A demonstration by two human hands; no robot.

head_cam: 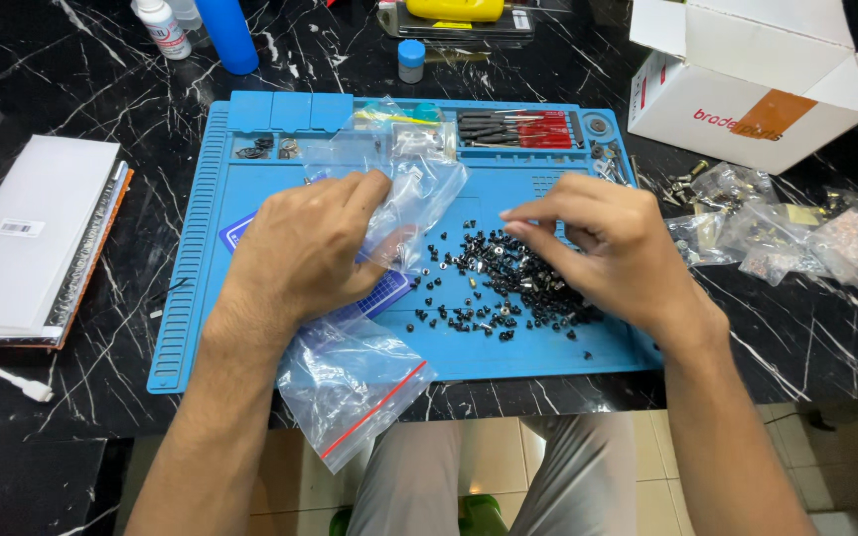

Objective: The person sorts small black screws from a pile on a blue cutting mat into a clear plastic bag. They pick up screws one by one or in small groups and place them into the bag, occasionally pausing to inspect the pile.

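Nearest the person, one clear zip bag with a red strip [350, 382] lies half off the front edge of the blue work mat [191, 298], which rests on a black marble table [81, 99]. Just above it the left hand [305, 253] has its fingers curled shut on a second clear bag [419, 203], pinching its plastic near the mouth and holding it up off the mat. To the right, the right hand [608, 248] hovers over a heap of small black screws [503, 283], too many to count, scattered across the middle of the mat; its thumb and forefinger are pressed together at the tips, though whether a screw sits between them cannot be told. At the left edge of the table lies one stack of books [32, 238]. Right of the mat is a cluster of several small clear bags of hardware [786, 233], the exact number unclear. Along the mat's far edge sits one set of red-handled tools [523, 129]. Beyond the mat stand one white bottle [163, 27], one blue cylinder [227, 35] and one small blue-capped pot [411, 60], with one open white cardboard box [747, 79] at far right.
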